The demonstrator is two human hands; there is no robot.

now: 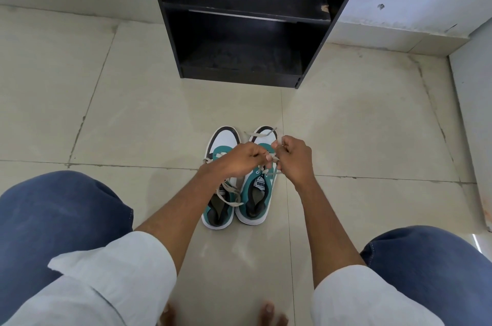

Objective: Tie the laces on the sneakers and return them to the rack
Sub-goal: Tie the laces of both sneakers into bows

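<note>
Two teal, white and black sneakers stand side by side on the floor, toes pointing away from me. Over the right sneaker (pixel 256 199) both hands pinch its grey laces (pixel 262 135): my left hand (pixel 241 159) holds one strand, my right hand (pixel 294 159) holds the other, fingers closed. A loop of lace sticks out above the toe. The left sneaker (pixel 222 204) has loose laces lying across its tongue. The black rack (pixel 316 41) stands on the floor beyond the shoes, its lower shelves bare.
Beige floor tiles (pixel 133 112) spread around the shoes. My knees in blue jeans frame the bottom corners, and bare toes show at the bottom edge. A white wall with a low skirting runs behind the rack.
</note>
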